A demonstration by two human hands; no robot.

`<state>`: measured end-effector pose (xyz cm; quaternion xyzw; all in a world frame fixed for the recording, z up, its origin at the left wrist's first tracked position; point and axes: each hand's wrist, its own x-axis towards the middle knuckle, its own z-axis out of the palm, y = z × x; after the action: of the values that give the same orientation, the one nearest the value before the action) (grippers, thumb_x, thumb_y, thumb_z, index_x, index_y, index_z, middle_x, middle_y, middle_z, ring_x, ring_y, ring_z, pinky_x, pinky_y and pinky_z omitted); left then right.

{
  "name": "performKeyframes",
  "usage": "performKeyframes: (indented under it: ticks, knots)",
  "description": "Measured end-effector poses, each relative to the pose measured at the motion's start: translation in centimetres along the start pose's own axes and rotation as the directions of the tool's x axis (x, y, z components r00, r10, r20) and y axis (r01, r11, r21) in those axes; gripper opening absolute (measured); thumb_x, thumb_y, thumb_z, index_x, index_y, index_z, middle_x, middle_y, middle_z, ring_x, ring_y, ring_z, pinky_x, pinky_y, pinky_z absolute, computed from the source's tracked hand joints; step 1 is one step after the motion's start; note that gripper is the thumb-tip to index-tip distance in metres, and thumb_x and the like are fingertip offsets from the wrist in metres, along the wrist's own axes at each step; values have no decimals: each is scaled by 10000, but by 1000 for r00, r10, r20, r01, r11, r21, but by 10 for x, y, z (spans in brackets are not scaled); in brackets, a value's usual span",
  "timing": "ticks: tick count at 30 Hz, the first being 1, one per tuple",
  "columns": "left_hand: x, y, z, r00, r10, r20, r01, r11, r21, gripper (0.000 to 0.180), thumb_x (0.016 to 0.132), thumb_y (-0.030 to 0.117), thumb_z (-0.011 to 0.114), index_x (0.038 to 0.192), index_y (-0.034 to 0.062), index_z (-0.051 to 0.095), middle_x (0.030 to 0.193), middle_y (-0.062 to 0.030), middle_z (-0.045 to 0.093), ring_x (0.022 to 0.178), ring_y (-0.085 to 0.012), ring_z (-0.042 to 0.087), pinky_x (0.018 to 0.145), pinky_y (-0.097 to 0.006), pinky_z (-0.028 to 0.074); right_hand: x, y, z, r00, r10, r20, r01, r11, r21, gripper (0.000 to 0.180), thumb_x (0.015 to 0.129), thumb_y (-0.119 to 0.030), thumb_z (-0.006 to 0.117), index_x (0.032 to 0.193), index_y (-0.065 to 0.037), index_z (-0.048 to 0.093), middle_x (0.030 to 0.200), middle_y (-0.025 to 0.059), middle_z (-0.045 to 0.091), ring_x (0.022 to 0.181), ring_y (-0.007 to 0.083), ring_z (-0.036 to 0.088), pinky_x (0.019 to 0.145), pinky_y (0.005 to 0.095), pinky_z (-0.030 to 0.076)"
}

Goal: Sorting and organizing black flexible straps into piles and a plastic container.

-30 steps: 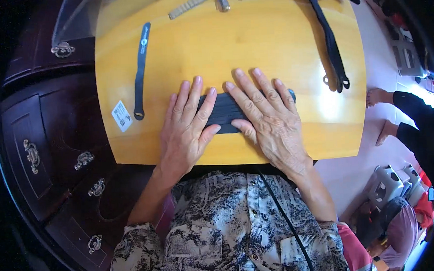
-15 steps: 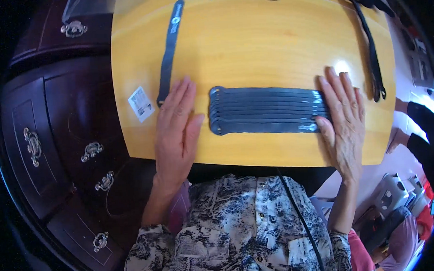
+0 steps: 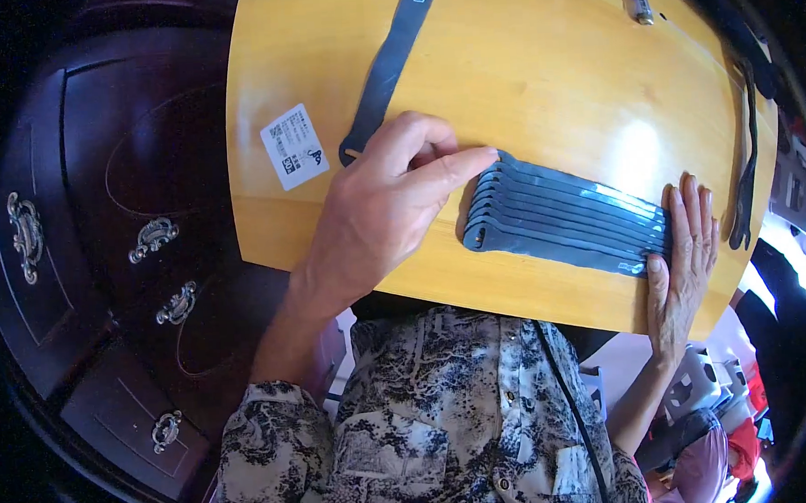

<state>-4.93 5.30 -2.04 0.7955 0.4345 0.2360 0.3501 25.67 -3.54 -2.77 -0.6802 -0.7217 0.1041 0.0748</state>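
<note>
1. The row of dark straps point(image 3: 559, 210) lies flat on the yellow table point(image 3: 540, 93), aslant, its right end nearer the person; the straps sit side by side, with holes at their left ends.
2. The left hand point(image 3: 374, 212) is at the row's upper left corner – one digit stretched out to the end of the top strap, another curled above it (whether they pinch the strap, I cannot tell).
3. The right hand point(image 3: 682, 257) lies along the row's right end, fingers straight and close together, thumb set apart.
4. Small white print marks the straps near their right ends.
5. A single strap point(image 3: 386, 77) lies beyond the left hand, with white lettering near its far end.
6. Left of that strap is a white label point(image 3: 294, 146) – black print, including a square code.
</note>
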Motion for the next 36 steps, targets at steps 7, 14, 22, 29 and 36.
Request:
performKeyframes:
  ticks: [7,14,22,29,36]
  knots:
    - [-1,-6,2,998,59,-6,-58,998,27,354,748,-120,601,1062,21,682,937,-75,503,782,-150,564,650,-241,462,1,-1,0,1000,8,2,-8,1000,-9,681,919,-611,292,1393,-140,428,1475,84,356,1409,271,222,1134,449,118]
    - [0,-7,0,992,126,-4,-126,991,55,373,722,-119,614,1050,40,691,931,-73,521,755,-152,571,643,-245,473,-1,1,-1,1000,4,1,-4,1000,-7,691,916,-618,290,1395,-139,425,1474,83,357,1409,265,222,1137,447,115]
    - [-2,-6,-2,995,97,5,-97,995,23,369,716,-106,625,1038,59,698,937,-73,538,750,-148,573,646,-243,473,-1,3,0,1000,-3,-3,3,1000,7,694,911,-618,306,1393,-133,427,1472,87,360,1409,269,221,1137,445,113]
    - [-4,-6,-3,990,143,-4,-142,986,82,368,708,-67,655,1036,91,705,916,-58,553,736,-147,567,648,-241,480,0,2,-2,1000,3,-5,-3,1000,-1,693,906,-616,323,1395,-136,425,1473,85,359,1409,265,224,1136,442,113]
    - [-7,-7,-3,990,138,14,-139,987,83,381,709,-77,645,1044,94,702,936,-62,552,745,-156,568,646,-250,485,-1,2,-1,1000,11,-15,-11,1000,-18,703,901,-633,302,1395,-148,427,1471,69,364,1408,253,229,1139,439,116]
